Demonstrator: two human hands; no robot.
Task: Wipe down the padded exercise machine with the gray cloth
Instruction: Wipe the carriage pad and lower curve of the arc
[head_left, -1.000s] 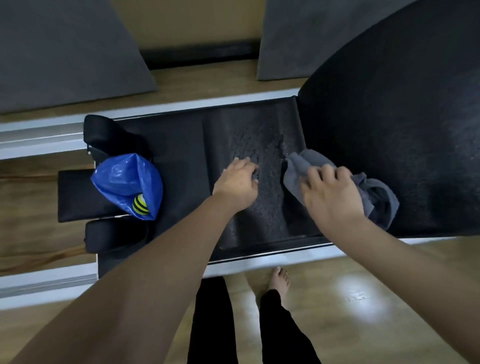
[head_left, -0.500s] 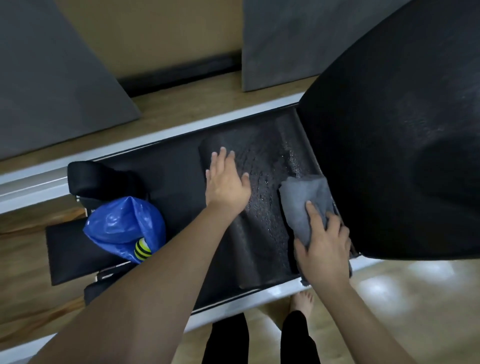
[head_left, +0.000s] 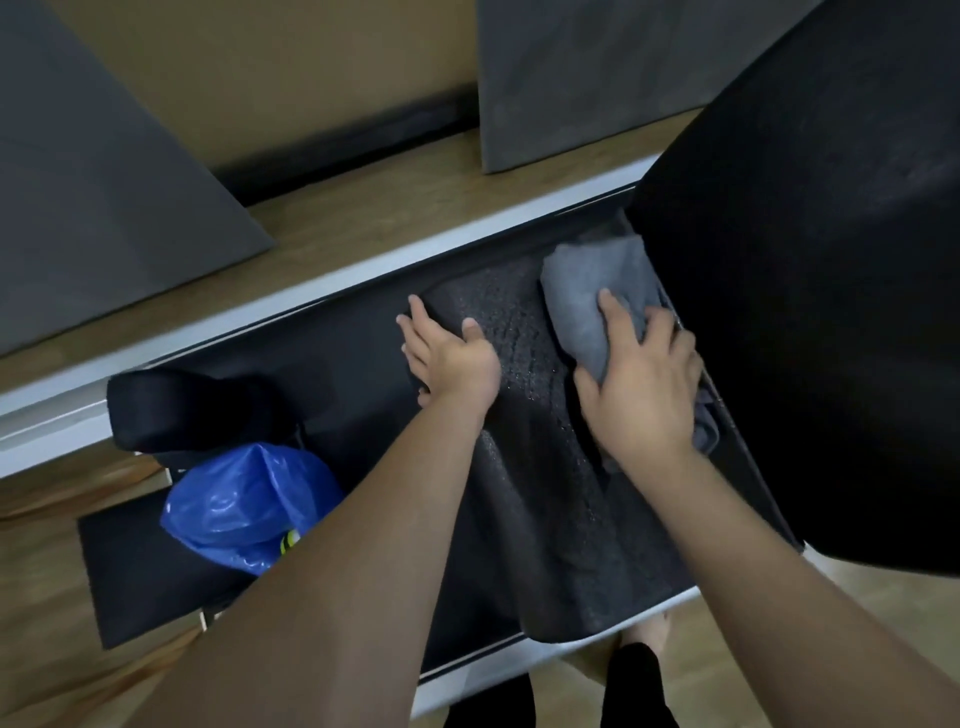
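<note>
Head cam showed the right hand (head_left: 641, 387), fingers pressed flat on the gray cloth (head_left: 597, 296), had pushed it toward the padded machine's (head_left: 571, 519) far edge in 0.5 s while the left hand (head_left: 449, 356) braced with fingers spread, so wiping looked midway.

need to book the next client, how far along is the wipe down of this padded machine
Mid-job. Done: can't tell; no part looks clearly wiped. In hand: the right hand presses the gray cloth on the flat pad beside the big curved pad, while the left hand braces flat. Left: droplets glisten mid-pad, and the end under the blue bag is covered.
</note>
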